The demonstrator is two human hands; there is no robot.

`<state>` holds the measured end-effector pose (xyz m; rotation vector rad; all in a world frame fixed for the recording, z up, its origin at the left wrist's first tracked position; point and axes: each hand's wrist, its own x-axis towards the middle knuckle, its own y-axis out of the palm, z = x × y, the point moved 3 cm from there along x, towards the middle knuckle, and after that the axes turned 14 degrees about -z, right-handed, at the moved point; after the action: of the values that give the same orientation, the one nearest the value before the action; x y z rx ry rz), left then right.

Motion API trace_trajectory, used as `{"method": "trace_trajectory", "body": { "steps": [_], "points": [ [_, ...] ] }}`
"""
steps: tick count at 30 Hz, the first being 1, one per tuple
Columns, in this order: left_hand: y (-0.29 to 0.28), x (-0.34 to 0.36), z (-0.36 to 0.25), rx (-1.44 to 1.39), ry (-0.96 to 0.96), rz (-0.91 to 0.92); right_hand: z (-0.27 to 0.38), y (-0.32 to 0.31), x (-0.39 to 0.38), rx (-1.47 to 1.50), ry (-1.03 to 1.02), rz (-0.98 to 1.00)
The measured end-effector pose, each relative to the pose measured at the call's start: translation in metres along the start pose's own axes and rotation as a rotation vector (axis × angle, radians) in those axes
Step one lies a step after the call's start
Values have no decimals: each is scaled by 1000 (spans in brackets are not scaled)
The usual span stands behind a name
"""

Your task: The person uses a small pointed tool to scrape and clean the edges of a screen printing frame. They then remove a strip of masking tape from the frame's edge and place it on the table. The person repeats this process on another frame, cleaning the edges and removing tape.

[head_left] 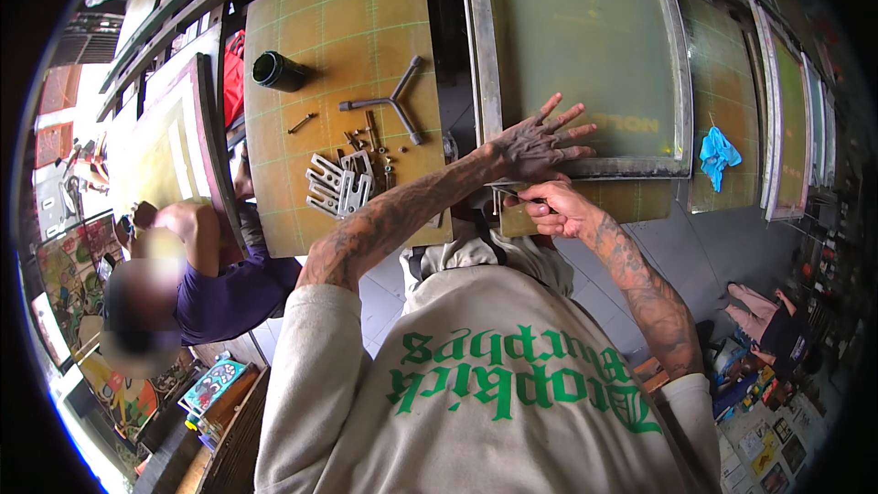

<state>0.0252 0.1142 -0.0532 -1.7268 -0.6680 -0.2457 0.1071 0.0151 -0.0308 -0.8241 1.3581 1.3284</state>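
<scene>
My left hand [540,144] is spread wide, palm down, over the near left corner of a metal-framed printing screen [585,46] with greenish mesh. Just below it, my right hand [560,210] is closed around a thin metal tool [508,192], mostly hidden by the fingers; its exact kind does not show. The tool's tip is at the left end of the screen's near edge, by a small metal fitting. Left of my forearm, a yellow board [302,27] with green grid lines bears a Y-shaped socket wrench [395,102], slotted metal brackets [340,185] and loose bolts [370,131].
A dark open jar [279,71] stands on the yellow board. Farther right, a crumpled blue cloth [718,159] lies on another board. A person in a purple shirt [240,288] is close on my left; another person [773,325] is far right. More framed screens [786,119] line the right side.
</scene>
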Motion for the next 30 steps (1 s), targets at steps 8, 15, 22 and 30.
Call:
{"method": "trace_trajectory", "body": {
  "steps": [8,15,22,30],
  "points": [
    [16,18,-12,64,318,267,-9,26,8,299,112,0],
    [39,34,-32,-4,438,307,-6,27,1,475,194,357],
    [49,27,-32,-123,347,154,-21,39,24,673,180,517],
    [38,31,-28,-234,263,201,-38,47,44,1060,234,372]
  ]
}}
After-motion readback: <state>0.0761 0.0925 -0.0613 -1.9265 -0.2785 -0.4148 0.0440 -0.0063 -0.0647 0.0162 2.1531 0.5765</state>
